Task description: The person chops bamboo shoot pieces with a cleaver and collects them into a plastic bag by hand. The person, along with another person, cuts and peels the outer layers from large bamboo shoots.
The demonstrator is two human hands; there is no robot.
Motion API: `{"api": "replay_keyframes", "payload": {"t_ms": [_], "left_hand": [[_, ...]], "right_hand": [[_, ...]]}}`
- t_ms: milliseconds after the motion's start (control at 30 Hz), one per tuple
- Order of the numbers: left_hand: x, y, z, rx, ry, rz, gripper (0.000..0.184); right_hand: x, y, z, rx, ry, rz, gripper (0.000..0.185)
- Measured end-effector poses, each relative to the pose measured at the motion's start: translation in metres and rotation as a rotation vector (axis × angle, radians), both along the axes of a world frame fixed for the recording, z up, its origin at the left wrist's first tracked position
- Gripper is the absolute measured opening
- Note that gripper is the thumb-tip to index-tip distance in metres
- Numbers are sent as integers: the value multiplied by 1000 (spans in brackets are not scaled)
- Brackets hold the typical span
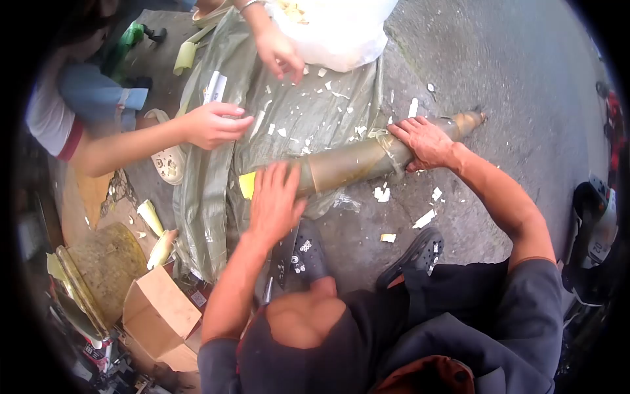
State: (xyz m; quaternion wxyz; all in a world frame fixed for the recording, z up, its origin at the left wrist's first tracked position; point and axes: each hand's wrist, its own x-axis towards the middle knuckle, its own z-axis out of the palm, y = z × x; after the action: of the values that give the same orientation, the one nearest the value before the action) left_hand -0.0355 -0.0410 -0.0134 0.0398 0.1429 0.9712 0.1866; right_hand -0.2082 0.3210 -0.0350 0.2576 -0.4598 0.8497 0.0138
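A long, tapering stalk that looks like a large bamboo shoot [348,165] lies slantwise on the ground in front of me. Its pale yellow cut end [247,185] faces left, and the brownish tip points up to the right. My left hand [277,200], slightly blurred, rests over the thick end with its fingers stretched out. Farther along, my right hand [425,141] grips the shoot from above, its fingers wrapped round it. Below my left wrist, a dark blade-like strip [283,253] shows beside my leg, partly hidden by my forearm.
Another person's hands [216,126] [280,52] hover over a crumpled greenish plastic sheet [216,190] strewn with white chips. A white plastic bag [341,39] holding pale pieces stands behind. Peeled husks [151,217], a cardboard box [161,315] and a round board [111,276] lie left.
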Motion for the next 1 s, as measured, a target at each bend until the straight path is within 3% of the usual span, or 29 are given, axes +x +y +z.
{"api": "replay_keyframes", "payload": {"t_ms": [67, 167, 333, 500, 667, 767, 867, 1000], "left_hand": [[38, 2, 6, 162, 103, 70, 51], [58, 12, 3, 123, 160, 28, 49], [3, 34, -10, 54, 154, -15, 57], [-31, 36, -21, 34, 169, -75, 49], [-47, 41, -19, -105, 124, -121, 35], [-61, 36, -20, -155, 86, -102, 26], [-83, 27, -22, -99, 44, -41, 26], [-97, 27, -6, -150, -71, -52, 32]], "right_hand": [[5, -1, -7, -49, -27, -15, 106], [7, -9, -5, -119, -110, -43, 101], [-23, -29, 7, 0, -321, -109, 94], [-25, -35, 12, 89, -371, -176, 97], [-40, -41, 21, 119, -660, -407, 93], [-49, -33, 8, -36, -736, -483, 88], [-56, -32, 16, -75, -564, -457, 76], [-50, -25, 7, -120, -503, -417, 77]]}}
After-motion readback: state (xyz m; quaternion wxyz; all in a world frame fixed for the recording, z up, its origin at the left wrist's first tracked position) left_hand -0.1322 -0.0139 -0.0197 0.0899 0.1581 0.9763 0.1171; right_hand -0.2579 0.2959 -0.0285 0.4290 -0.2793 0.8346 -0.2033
